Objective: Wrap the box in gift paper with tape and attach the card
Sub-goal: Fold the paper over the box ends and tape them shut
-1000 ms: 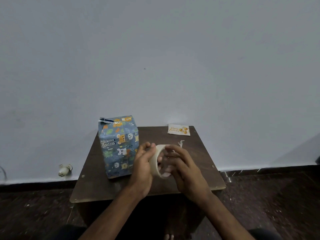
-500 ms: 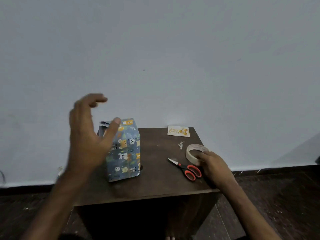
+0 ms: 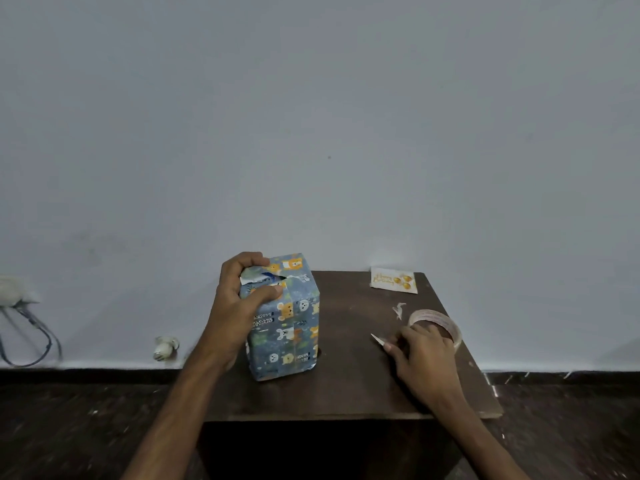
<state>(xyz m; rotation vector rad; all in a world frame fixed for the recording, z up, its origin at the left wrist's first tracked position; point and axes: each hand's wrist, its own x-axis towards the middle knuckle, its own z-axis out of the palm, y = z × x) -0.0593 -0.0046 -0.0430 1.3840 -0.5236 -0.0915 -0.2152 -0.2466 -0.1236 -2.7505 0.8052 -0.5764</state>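
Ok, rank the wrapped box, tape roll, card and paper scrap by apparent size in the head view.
1. wrapped box
2. tape roll and card: look alike; roll is nearer and partly behind the right hand, so unranked
3. paper scrap

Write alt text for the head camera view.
A left hand grips the loose paper atop an upright wrapped box on a dark table. The right hand covers scissors, only a blade tip showing, beside a tape roll; a card lies at the far edge.
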